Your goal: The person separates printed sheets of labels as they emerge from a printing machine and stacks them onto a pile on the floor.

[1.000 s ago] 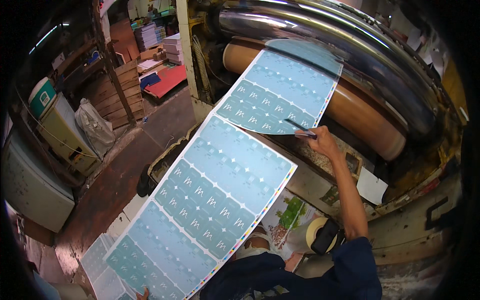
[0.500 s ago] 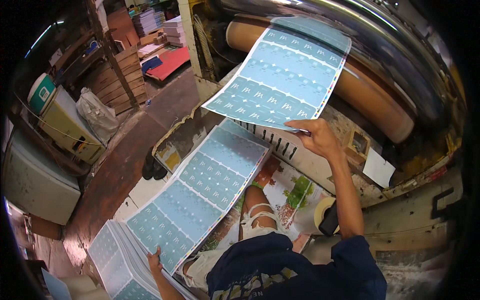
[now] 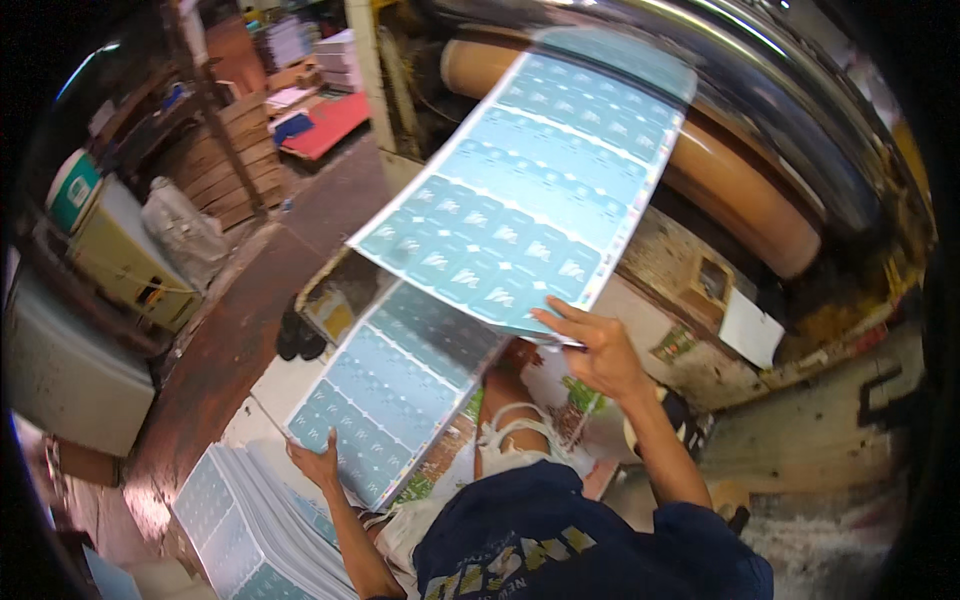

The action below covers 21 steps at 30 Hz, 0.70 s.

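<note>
My right hand [image 3: 600, 350] grips the near right corner of a teal and pale blue printed sheet [image 3: 545, 185], with fingers on top. The sheet slopes down from a roller machine, its far end against the shiny roller. Below it lies another printed sheet [image 3: 390, 365], partly covered by the upper one. My left hand [image 3: 318, 462] is at that lower sheet's near left corner, thumb and forefinger spread, the thumb over its edge. Beside that hand stands a thick stack of similar sheets [image 3: 225, 525].
A brown roller [image 3: 745, 205] and a shiny metal roller [image 3: 790, 130] span the far right. A small wooden box [image 3: 708, 282] and a white paper [image 3: 750, 328] sit on the machine's ledge. Dark shoes [image 3: 300, 335] are on the floor at left, near a pale cabinet [image 3: 75, 350].
The upper sheet has come farther out toward me, with my right hand drawn nearer and slightly left. My left hand has moved up, its fingers spreading. The lower sheet's near end appears farther right.
</note>
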Each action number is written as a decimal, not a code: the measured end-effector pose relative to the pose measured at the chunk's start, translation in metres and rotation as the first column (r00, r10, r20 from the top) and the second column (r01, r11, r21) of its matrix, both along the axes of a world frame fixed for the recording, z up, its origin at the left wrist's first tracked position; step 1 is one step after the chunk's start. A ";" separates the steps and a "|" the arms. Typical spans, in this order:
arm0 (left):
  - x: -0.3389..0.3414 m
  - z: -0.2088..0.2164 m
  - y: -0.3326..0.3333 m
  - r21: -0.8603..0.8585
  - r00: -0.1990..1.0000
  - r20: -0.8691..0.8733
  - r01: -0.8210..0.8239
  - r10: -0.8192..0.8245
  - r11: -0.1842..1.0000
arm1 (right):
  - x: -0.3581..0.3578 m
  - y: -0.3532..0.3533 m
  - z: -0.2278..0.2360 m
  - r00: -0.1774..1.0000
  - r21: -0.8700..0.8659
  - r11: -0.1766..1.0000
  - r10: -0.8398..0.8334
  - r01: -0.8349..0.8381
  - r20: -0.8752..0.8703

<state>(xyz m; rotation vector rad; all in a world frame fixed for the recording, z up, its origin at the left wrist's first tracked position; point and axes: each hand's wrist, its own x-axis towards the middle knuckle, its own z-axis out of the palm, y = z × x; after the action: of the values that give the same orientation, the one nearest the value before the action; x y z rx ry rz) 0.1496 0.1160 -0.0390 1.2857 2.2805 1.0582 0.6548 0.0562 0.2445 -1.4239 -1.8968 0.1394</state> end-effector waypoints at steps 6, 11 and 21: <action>0.182 0.188 0.048 0.460 -0.145 0.887 0.369 -0.439 0.808 | -0.053 -0.001 0.015 0.998 -0.092 0.994 -0.061 0.064 0.032; 0.252 0.237 0.074 0.405 -0.430 0.858 0.234 -0.280 0.884 | -0.048 -0.014 0.010 0.991 -0.025 0.992 0.123 -0.124 -0.054; 0.210 0.228 0.049 0.266 0.209 0.920 0.289 -0.332 0.920 | 0.162 -0.173 -0.137 -0.106 -0.501 0.016 -0.971 0.866 -0.214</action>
<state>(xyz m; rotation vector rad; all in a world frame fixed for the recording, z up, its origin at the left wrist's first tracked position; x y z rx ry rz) 0.3600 0.1654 0.1894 0.6567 0.9693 1.2166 0.8166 -0.1172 0.1071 -2.2597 0.0035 -0.0055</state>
